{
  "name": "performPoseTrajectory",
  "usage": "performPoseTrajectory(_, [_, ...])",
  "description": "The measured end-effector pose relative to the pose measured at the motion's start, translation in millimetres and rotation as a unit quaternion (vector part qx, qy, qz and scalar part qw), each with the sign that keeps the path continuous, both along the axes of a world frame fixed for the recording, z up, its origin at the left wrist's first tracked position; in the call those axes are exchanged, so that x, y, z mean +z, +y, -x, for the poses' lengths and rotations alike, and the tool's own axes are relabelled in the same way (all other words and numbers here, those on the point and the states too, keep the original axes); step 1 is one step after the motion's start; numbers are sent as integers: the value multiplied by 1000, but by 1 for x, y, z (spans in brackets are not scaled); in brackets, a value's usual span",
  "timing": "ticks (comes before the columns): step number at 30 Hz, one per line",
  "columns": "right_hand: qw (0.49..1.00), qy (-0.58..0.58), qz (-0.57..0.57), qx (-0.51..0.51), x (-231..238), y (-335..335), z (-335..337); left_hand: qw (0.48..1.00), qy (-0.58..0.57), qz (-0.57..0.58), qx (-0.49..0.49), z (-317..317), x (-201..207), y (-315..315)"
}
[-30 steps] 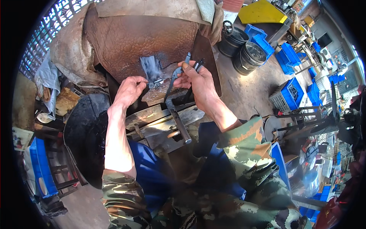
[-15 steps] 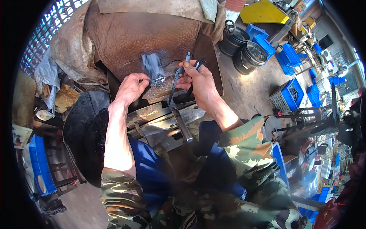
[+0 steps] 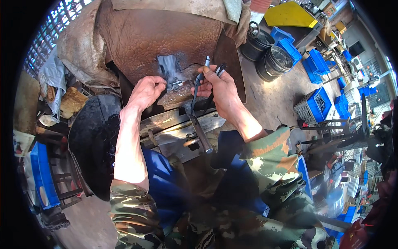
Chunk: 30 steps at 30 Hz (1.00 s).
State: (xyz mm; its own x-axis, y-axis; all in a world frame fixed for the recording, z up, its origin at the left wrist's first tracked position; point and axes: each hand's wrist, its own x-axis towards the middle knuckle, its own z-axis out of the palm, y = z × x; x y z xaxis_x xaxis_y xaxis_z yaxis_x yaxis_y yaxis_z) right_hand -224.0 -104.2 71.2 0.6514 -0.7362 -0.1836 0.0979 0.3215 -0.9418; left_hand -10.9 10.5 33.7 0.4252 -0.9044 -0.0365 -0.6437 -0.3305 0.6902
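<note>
My left hand point(image 3: 145, 94) is closed, thumb and fingertips pinched together beside a small shiny bit point(image 3: 177, 83) on the worn ledge. Whatever sits in that pinch is too small to make out. My right hand point(image 3: 222, 87) grips slim dark metal pieces point(image 3: 196, 92), shaped like plier halves, their ends sticking out above and below the fingers. Whether they are joined is hidden by the hand. Behind the fingertips, a pale grey-blue worn patch point(image 3: 169, 66) marks the brown hide-like sheet point(image 3: 157, 33). Below them, a metal bar point(image 3: 201, 135) slants toward me.
A big black pan point(image 3: 91, 145) with dark pieces stands at my left, near a blue crate point(image 3: 43, 176). To the right are black buckets point(image 3: 273, 63), blue crates point(image 3: 317, 103) and a black fan point(image 3: 360, 130). Stiff cloth point(image 3: 78, 50) drapes the far left.
The whole view has shifted slightly. The metal pieces in my right hand have tilted a little. My left hand keeps its pinch at nearly the same spot.
</note>
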Motion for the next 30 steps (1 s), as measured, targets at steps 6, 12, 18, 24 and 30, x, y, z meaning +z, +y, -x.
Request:
performPoseTrajectory(6, [1000, -1, 3, -5, 1, 0, 0, 1000, 1, -8, 8, 1, 1, 0])
performPoseTrajectory(12, [1000, 0, 0, -10, 0, 1, -1, 1000, -17, -12, -2, -1, 0, 0])
performPoseTrajectory(18, [1000, -1, -1, -8, -3, 0, -1, 1000, -9, -4, -1, -2, -2, 0])
performPoseTrajectory(24, [1000, 5, -3, -10, -3, 0, -1, 1000, -19, 1, -5, -2, -2, -1])
performPoseTrajectory(30, [1000, 12, 2, -6, -2, 1, -1, 1000, -29, -9, -4, 0, -1, 0])
